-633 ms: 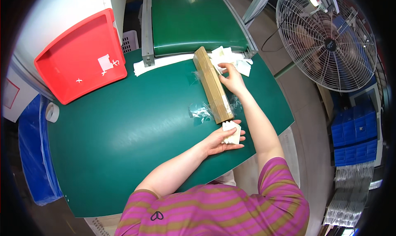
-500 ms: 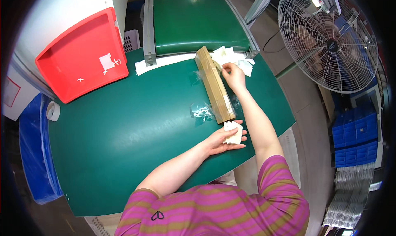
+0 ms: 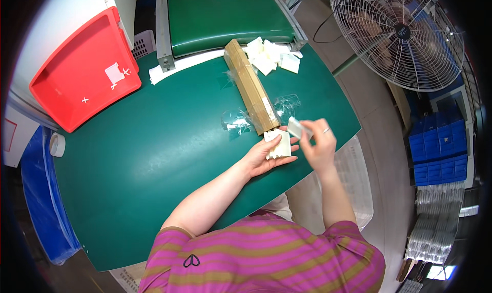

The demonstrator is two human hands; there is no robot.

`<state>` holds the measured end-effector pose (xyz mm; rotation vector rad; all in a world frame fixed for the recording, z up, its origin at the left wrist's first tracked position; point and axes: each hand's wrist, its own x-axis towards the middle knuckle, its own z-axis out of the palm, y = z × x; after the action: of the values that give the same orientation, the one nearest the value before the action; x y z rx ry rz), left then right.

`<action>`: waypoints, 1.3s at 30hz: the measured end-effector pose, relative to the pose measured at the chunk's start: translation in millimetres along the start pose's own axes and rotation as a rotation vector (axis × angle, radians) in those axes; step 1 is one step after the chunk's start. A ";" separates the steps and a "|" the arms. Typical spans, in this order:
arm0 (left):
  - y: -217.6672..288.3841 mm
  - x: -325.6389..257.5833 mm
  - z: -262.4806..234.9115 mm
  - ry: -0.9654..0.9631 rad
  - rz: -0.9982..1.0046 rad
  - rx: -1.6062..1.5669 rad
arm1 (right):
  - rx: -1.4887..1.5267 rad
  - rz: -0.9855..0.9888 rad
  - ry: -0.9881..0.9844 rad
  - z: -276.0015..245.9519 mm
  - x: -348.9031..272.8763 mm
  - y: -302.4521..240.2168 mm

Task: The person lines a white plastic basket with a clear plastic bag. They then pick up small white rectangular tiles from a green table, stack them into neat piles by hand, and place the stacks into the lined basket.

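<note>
The handwork looked, to my eye, only partway done. At the near end of a cardboard bar [image 3: 251, 88], the left hand [image 3: 260, 158] — thumb on top, fingers spread beneath — held a small cream stack [image 3: 279, 147]; the right hand [image 3: 321, 143] pinched one pale piece [image 3: 299, 128] just beside it. A loose cream pile [image 3: 265, 59], apparently unhandled, lay across the surface [image 3: 143, 154]. I counted one bar, one red tray [image 3: 77, 72], one white roll [image 3: 57, 145] (stack and pile overlapped too much to count).
</note>
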<state>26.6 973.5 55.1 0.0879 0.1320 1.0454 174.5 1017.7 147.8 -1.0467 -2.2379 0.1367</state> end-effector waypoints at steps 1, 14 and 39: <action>-1.0 1.6 -5.2 0.010 0.000 -0.017 | -0.049 -0.066 -0.033 0.5 -8.4 -5.4; 3.1 -3.6 1.9 -0.056 -0.143 0.033 | 0.330 -0.141 -0.307 -5.8 7.7 -0.7; 1.9 -3.0 6.5 -0.025 -0.081 0.201 | 0.303 0.418 -0.334 166.9 204.9 107.3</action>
<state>24.4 971.8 61.9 0.2755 0.2158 0.9481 48.3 1265.8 86.0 -1.3806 -2.1527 0.8575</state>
